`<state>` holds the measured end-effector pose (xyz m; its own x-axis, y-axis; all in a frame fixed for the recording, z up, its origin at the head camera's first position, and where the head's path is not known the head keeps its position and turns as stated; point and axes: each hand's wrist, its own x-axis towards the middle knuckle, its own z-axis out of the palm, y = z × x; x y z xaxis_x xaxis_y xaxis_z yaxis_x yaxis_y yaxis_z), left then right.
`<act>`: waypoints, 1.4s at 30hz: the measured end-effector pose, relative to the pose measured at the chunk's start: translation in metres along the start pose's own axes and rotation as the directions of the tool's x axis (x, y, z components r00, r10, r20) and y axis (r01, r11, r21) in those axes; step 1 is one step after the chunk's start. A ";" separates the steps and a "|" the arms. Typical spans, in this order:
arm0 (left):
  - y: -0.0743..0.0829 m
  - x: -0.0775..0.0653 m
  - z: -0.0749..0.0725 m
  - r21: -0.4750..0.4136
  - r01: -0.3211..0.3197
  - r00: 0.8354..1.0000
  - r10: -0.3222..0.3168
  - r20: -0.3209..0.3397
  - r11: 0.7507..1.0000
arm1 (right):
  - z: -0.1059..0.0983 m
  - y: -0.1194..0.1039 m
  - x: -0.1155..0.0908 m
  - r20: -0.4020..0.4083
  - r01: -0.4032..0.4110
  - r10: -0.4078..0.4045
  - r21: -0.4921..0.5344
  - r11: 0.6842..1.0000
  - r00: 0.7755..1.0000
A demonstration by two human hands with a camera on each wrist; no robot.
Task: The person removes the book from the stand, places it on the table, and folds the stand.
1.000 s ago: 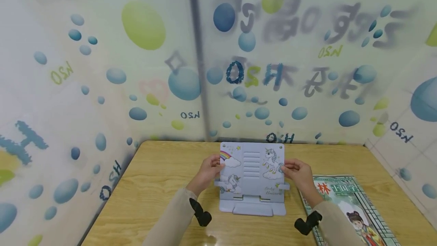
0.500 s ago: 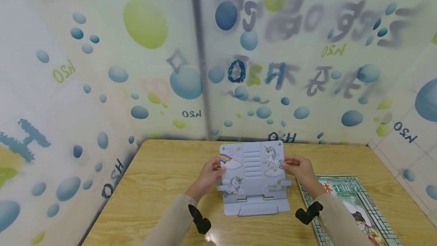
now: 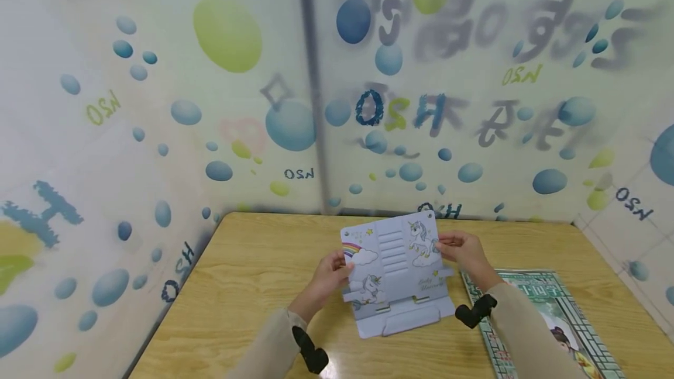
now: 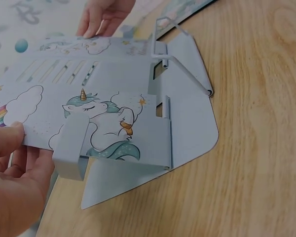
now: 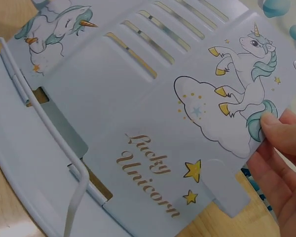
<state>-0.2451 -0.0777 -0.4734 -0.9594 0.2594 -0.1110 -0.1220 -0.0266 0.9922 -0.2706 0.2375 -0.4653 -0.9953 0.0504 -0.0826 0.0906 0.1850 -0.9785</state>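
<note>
A white book stand point(image 3: 395, 262) printed with unicorns, clouds and a rainbow is tilted in the head view, its right side higher than its left. My left hand point(image 3: 332, 279) pinches the left edge, thumb on the printed face and fingers behind, as the left wrist view also shows. At the opposite edge my right hand point(image 3: 466, 253) pinches the panel beside the standing unicorn, its thumb point(image 5: 276, 129) on the front. A wire bar point(image 4: 180, 64) and side clip point(image 4: 74, 148) stick out from the panel. The stand's back is hidden.
A green illustrated book point(image 3: 547, 303) lies on the wooden table point(image 3: 253, 268) at the right, partly under the right forearm. Behind the table rises a wall point(image 3: 237, 133) covered in blue and green bubbles and lettering.
The book stand has turned counterclockwise in the head view, its right side rising and its left side dropping. Both hands keep their hold; the right has moved up slightly, the left down.
</note>
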 end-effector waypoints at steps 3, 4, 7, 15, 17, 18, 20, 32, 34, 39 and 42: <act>-0.002 -0.002 0.001 -0.010 -0.010 1.000 0.010 0.012 1.000 | -0.001 0.001 0.004 0.010 0.003 -0.003 0.011 1.000 1.000; -0.002 -0.002 0.002 -0.014 -0.014 1.000 0.015 0.015 1.000 | -0.002 0.001 0.004 0.015 0.007 -0.007 0.011 1.000 1.000; -0.003 -0.005 0.004 -0.031 -0.023 1.000 0.023 0.019 0.999 | -0.002 0.001 0.007 0.030 0.022 -0.023 0.007 1.000 0.999; -0.004 -0.014 0.013 -0.088 -0.029 0.999 0.031 0.015 0.996 | 0.000 -0.002 0.017 0.048 0.049 -0.050 0.023 0.999 0.998; -0.005 -0.016 0.015 -0.092 -0.023 1.000 0.024 0.007 0.995 | -0.001 0.009 0.028 0.047 0.069 -0.070 0.017 0.997 0.996; -0.005 -0.018 0.016 -0.089 -0.021 1.000 0.022 0.002 0.996 | -0.001 0.017 0.036 0.046 0.076 -0.077 0.020 0.997 0.996; -0.006 -0.020 0.018 -0.092 -0.028 1.000 0.027 -0.010 0.995 | 0.000 0.019 0.042 0.046 0.072 -0.073 0.009 0.997 0.996; -0.009 -0.034 0.031 -0.138 -0.051 0.998 0.046 -0.043 0.989 | 0.015 -0.011 0.038 0.074 0.061 -0.063 0.027 0.998 0.995; -0.010 -0.035 0.032 -0.154 -0.048 0.998 0.042 -0.042 0.987 | 0.017 -0.012 0.040 0.078 0.066 -0.068 0.026 0.997 0.995; -0.013 -0.038 0.034 -0.164 -0.049 0.998 0.042 -0.047 0.985 | 0.020 -0.010 0.041 0.083 0.071 -0.074 0.034 0.997 0.994; -0.016 -0.039 0.035 -0.157 -0.038 0.999 0.032 -0.037 0.987 | 0.017 -0.009 0.037 0.066 0.078 -0.079 0.007 0.997 0.995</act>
<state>-0.1965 -0.0535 -0.4825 -0.9716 0.2225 -0.0811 -0.1243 -0.1879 0.9743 -0.3088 0.2208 -0.4631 -0.9994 -0.0294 -0.0177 0.0120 0.1818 -0.9833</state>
